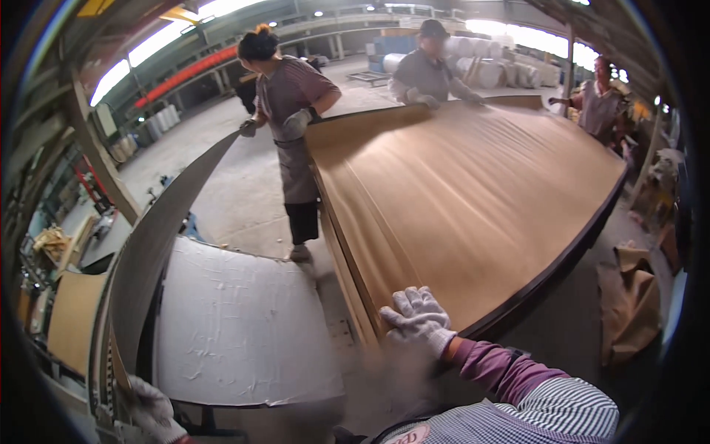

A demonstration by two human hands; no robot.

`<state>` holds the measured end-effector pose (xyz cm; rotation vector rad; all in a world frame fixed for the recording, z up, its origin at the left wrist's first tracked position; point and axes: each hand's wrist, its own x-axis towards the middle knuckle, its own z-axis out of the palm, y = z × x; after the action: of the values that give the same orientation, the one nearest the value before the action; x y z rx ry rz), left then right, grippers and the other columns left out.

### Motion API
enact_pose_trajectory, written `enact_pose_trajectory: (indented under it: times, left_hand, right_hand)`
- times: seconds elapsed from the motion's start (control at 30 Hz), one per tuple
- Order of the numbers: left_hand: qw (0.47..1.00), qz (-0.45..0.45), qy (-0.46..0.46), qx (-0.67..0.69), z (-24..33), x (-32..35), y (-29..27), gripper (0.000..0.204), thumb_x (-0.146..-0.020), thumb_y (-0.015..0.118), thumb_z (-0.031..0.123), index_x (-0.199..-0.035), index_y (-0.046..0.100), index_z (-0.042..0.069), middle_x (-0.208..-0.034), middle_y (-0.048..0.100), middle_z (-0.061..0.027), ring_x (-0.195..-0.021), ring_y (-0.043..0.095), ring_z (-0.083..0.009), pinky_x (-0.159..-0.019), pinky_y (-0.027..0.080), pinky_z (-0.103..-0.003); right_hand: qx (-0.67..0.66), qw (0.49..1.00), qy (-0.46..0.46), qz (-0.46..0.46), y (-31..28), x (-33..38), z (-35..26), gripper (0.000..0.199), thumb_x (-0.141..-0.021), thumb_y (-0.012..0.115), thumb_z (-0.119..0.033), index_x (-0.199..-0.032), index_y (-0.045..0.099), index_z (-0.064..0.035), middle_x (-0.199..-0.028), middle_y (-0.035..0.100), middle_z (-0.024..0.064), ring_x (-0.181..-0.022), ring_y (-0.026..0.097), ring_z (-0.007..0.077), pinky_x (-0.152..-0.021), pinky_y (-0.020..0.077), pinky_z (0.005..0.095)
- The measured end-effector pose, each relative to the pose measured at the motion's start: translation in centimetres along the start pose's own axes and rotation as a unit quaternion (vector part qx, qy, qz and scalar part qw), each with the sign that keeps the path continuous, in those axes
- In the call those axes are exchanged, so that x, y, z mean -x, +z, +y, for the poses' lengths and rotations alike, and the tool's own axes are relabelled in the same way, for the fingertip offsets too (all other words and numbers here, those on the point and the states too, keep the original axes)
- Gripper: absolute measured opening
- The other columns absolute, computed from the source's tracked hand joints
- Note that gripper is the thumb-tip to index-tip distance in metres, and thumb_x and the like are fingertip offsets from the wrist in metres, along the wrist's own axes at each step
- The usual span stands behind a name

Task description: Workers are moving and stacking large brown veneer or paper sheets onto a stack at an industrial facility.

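My right hand [420, 318], in a white knit glove, lies with spread fingers on the near left corner of a large brown sheet [473, 200]. This sheet covers a wide table and shows long wrinkles. At the lower left, my gloved left hand [154, 411] grips the near edge of a grey flexible sheet [159, 229]; its fingertips are partly hidden. The grey sheet curves upward to the gloved hand of a co-worker [296, 111], who holds its far end. Below it lies a white-surfaced panel [237, 325] with creases and raised ridges.
Another co-worker [429, 70] touches the brown sheet's far edge with gloved hands. A third person [595, 103] stands at its far right corner. Crumpled brown material [629, 303] hangs at the right. White rolls [488, 63] are stacked behind; a post [103, 163] rises at left.
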<state>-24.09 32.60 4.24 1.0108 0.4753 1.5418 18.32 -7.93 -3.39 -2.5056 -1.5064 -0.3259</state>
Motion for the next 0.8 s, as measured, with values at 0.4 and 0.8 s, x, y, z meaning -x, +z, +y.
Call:
enact_pose_trajectory:
  times: [0.4, 0.8]
  left_hand:
    - [0.895, -0.208, -0.204, 0.337, 4.3, 9.3, 15.1, 0.023, -0.093, 0.061, 0.022, -0.094, 0.066, 0.000, -0.084, 0.071, -0.0128, -0.075, 0.070, -0.0173, -0.067, 0.062, -0.029]
    - [0.940, -0.147, -0.286, -0.115, -2.2, 28.7, 21.9, 0.025, -0.100, 0.048, 0.025, -0.096, 0.065, 0.007, -0.077, 0.059, 0.0045, -0.063, 0.053, -0.0064, -0.054, 0.045, -0.024]
  right_hand:
    - [-0.099, 0.985, -0.073, 0.123, 3.5, 0.6, 1.7, 0.039, -0.069, 0.067, -0.037, -0.098, 0.061, -0.0115, -0.104, 0.058, 0.0107, -0.103, 0.051, 0.0313, -0.089, 0.0388, 0.0443]
    - [-0.838, 0.512, 0.080, -0.173, -9.5, 5.3, -11.0, 0.047, -0.091, 0.061, -0.012, -0.135, 0.049, -0.0021, -0.131, 0.055, 0.0151, -0.118, 0.056, 0.0273, -0.098, 0.0461, 0.0385]
